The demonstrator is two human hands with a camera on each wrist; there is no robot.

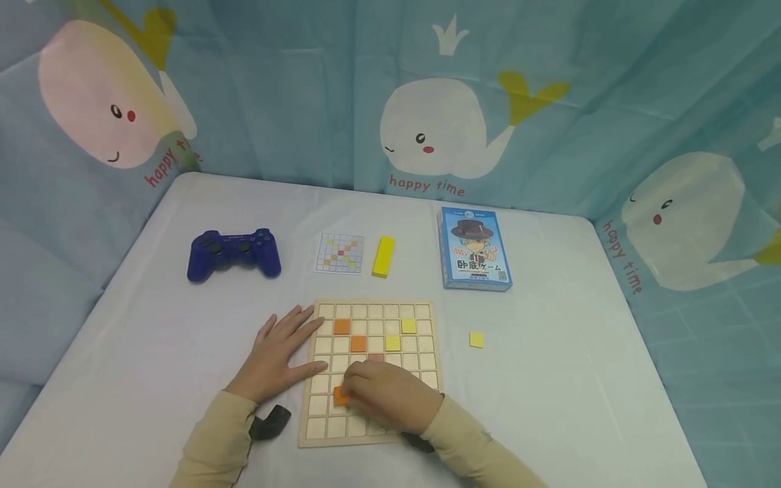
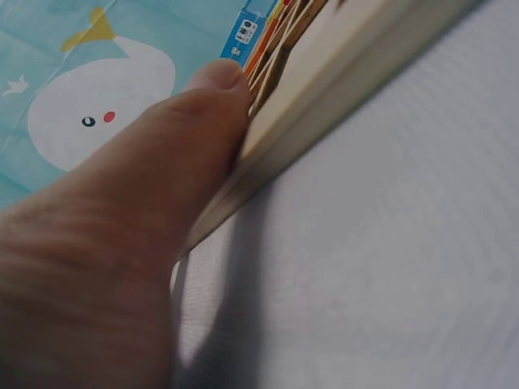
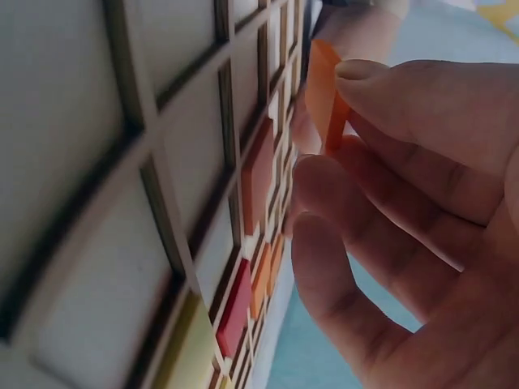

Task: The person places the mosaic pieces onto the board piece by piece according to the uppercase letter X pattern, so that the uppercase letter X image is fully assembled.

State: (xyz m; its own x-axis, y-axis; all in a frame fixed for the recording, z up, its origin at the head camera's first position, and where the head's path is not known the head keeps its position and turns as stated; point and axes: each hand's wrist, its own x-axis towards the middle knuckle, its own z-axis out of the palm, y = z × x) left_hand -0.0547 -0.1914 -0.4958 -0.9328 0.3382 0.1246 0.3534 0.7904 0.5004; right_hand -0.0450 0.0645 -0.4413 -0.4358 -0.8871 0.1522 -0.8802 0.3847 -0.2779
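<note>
A square wooden grid board [image 1: 318,427] lies on the table. My right hand [image 1: 390,394] is over its lower part, pinching an orange tile [image 3: 324,93] between thumb and fingers; in the right wrist view the tile is tilted, just off the board. My left hand [image 1: 274,359] rests along the board's left edge, fingers spread, with the thumb [image 2: 207,121] touching the rim. On the board sit two orange tiles [image 1: 358,344], two yellow tiles [image 1: 393,343] at upper right and a red tile [image 1: 376,357] partly behind my right hand. A shaded reddish tile [image 3: 258,174] shows near the fingers.
A loose yellow tile [image 1: 476,339] lies right of the board. Behind the board are a blue game controller [image 1: 234,253], a printed pattern card [image 1: 339,253], a yellow bar-shaped stack [image 1: 384,257] and a blue game box [image 1: 475,249]. A whale-print curtain [image 1: 274,102] surrounds the table.
</note>
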